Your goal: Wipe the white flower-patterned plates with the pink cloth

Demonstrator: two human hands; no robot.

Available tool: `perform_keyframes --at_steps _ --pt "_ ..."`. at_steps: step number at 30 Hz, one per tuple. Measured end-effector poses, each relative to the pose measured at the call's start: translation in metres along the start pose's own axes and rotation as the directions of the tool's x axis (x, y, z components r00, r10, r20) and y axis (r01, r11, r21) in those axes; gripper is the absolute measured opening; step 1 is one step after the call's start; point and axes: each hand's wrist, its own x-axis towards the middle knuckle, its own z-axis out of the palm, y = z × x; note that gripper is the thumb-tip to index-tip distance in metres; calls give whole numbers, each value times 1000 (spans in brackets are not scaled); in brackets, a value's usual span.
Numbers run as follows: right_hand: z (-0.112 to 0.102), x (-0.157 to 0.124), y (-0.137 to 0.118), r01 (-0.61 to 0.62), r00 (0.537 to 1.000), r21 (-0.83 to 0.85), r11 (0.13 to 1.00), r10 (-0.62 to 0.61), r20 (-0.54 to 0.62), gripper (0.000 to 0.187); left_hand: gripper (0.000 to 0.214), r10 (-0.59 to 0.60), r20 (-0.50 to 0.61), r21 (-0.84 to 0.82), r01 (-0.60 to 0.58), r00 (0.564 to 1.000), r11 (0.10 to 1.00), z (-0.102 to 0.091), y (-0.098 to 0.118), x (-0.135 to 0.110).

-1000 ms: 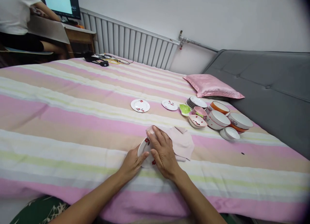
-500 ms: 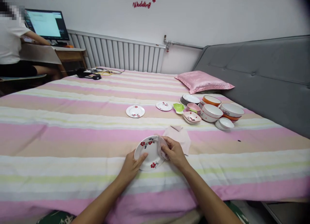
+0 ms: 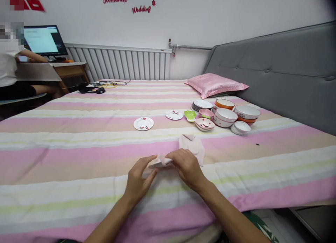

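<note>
Above the front of the bed, a small white plate point(image 3: 154, 165) is tipped nearly edge-on, so its face is hidden. My left hand point(image 3: 139, 178) holds its left side, thumb below the rim and fingers above. On the right side my right hand point(image 3: 186, 167) is closed over the rim with a pale pink cloth point(image 3: 166, 160) folded round the edge. Just beyond my right hand, a second pale cloth point(image 3: 193, 146) lies on the striped sheet. Two white plates with red flowers, a left one point(image 3: 143, 124) and a right one point(image 3: 174, 115), lie farther off.
Back right stand stacked plates point(image 3: 202, 104), a green leaf-shaped dish point(image 3: 189, 115), pink bowls point(image 3: 205, 124), larger white bowls point(image 3: 225, 117) and small stacked bowls point(image 3: 240, 127). Behind them are a pink pillow point(image 3: 216, 84) and grey headboard point(image 3: 275, 57). A person point(image 3: 9, 66) sits at a desk, far left.
The plate has turned from face-up towards me to nearly edge-on. Both hands have shifted with it, the right one now over the rim with the cloth. The view has tilted slightly.
</note>
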Motion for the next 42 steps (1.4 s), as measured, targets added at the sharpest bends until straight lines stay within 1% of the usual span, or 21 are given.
perform_keyframes --at_steps 2,3,5,8,11,13,15,17,19,21,24,27,29,31,33,35,37,39,40,42 --pt "4 -1 -2 53 997 -52 997 -50 58 24 30 109 10 84 -110 994 990 -1 0 0" --pt "6 0 -3 67 995 -61 996 -62 80 24 28 143 19 127 -144 990 981 -1 -1 0" --pt "9 1 -2 69 993 -55 996 -63 103 23 26 164 30 203 -167 986 965 0 -3 0" --pt "14 6 3 1 995 12 1000 -2 105 21 26 134 10 271 -132 991 953 2 -7 1" --pt "18 9 10 -91 992 129 987 79 93 18 25 79 -14 286 -72 997 955 3 -11 2" --pt "21 9 15 -145 988 225 964 129 85 19 25 25 -9 279 -22 1000 960 2 -14 3" --pt "24 8 19 -206 978 316 926 185 95 19 25 -36 -7 257 37 999 966 2 -16 3" --pt "28 5 23 -289 957 393 873 261 123 19 25 -100 -16 225 101 995 969 2 -19 3" --pt "33 1 27 -367 930 439 820 337 147 17 24 -158 -23 187 159 987 969 1 -21 3" --pt "39 -3 31 -419 906 452 787 390 161 16 23 -216 -21 140 217 976 966 0 -22 4" --pt "47 -9 35 -453 890 442 775 423 170 15 26 -324 -4 30 324 946 946 -3 -23 4" --pt "51 -10 32 -466 882 434 771 443 162 12 28 -414 24 -132 413 910 901 -4 -24 2" --pt "48 -7 28 -468 879 427 774 458 135 11 29 -442 41 -235 439 896 867 -2 -23 -1" --pt "39 -1 22 -462 878 421 780 469 96 11 28 -454 87 -295 458 887 839 1 -21 -2" --pt "28 6 16 -412 902 402 817 429 52 11 28 -438 158 -322 465 885 824 3 -18 -2" --pt "19 11 11 -263 962 319 910 274 12 17 28 -392 197 -347 438 899 830 3 -13 0" --pt "15 11 8 -123 992 201 972 122 18 25 27 -325 195 -348 375 926 859 1 -10 2" --pt "16 9 7 -45 999 112 993 42 32 29 25 -258 169 -279 297 951 913 -2 -10 3" --pt "17 8 7 -30 999 89 996 27 36 29 26 -233 152 -221 262 961 939 -3 -11 3" --pt "22 5 9 -41 998 93 995 37 45 29 27 -212 120 -106 225 970 969 -3 -15 2"
